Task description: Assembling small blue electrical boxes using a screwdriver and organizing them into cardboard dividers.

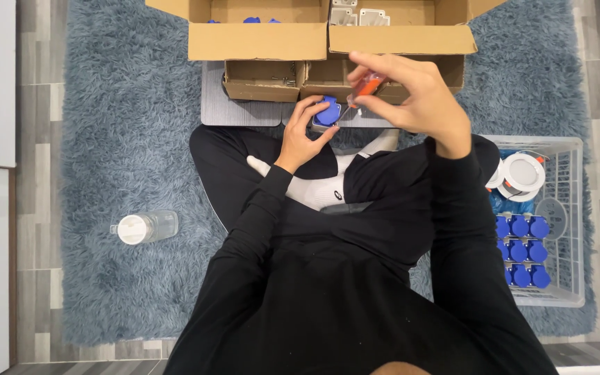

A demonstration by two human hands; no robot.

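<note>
Large open brown cardboard box (258, 40) at top centre, flaps folded out toward the person, blue and grey parts showing inside. Two smaller open brown cardboard boxes (262, 80) side by side just below it, on a grey mat. Clear plastic bottle with white cap (144, 227) lies on the rug at left; no labels, signs or screens visible.

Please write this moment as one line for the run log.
left hand: holds blue-capped part | right hand: holds orange screwdriver above it | cardboard box: open ahead | basket: at right
</note>
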